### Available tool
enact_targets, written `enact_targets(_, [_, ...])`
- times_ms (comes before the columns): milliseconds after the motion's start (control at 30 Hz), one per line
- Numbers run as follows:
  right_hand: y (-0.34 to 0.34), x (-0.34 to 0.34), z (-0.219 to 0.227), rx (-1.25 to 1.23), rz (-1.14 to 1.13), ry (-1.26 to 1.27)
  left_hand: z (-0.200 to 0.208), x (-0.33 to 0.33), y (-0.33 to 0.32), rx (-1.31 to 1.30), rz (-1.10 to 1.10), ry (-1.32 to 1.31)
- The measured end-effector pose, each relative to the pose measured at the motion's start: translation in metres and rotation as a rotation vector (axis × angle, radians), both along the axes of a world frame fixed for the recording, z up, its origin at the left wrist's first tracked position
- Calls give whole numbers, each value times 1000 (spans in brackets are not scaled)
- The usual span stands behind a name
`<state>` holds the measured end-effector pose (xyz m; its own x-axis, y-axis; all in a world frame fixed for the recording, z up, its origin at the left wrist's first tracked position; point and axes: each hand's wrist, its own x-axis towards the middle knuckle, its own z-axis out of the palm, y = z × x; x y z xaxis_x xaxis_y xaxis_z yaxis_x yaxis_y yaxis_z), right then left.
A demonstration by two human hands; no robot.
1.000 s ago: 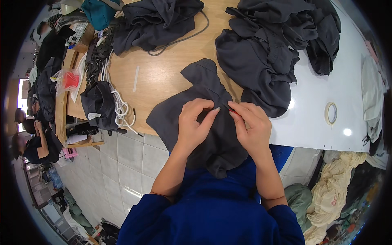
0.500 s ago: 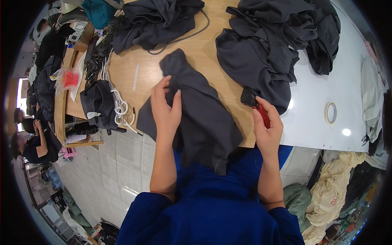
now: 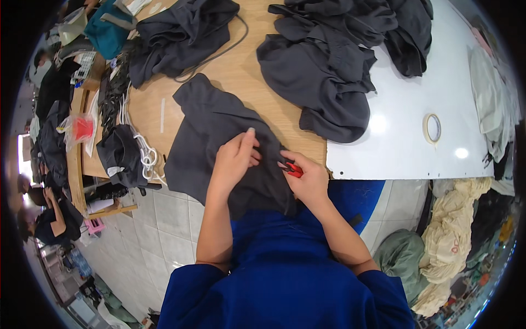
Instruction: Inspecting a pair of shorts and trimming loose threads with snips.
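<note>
A dark grey cloth garment lies spread over the front edge of the wooden table, its lower part hanging toward my lap. My left hand rests on the middle of it, fingers loosely bent and apart, with no fold visibly gripped. Just to the right, my right hand is closed around red-handled thread snips. Their dark tips point left at the garment's right edge; whether the blades touch the cloth is hard to see.
More dark grey garments are heaped at the far left and far right. A tape roll lies on the white board. White cords hang at the left edge. Cream cloth is piled low right. Another person sits far left.
My right hand has moved left with the snips, from the heaped garment's cuff to the nearer garment. The left hand has shifted down and right over the cloth. The whole view has turned slightly.
</note>
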<state>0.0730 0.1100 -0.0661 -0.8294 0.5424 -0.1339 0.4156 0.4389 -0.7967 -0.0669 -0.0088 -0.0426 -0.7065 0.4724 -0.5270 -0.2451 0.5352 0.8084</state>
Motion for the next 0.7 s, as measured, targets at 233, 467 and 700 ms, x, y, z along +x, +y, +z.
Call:
enact_targets(233, [-23,-3,-3,-157,113,398,-10,8,0,240,219,-167])
enact_targets(467, [-17,4,-5,-146,167,354,-16,20,5,232,230,127])
enact_targets(700, [-26,7,-10,-203,162,371,-28,17,11,214,105,241])
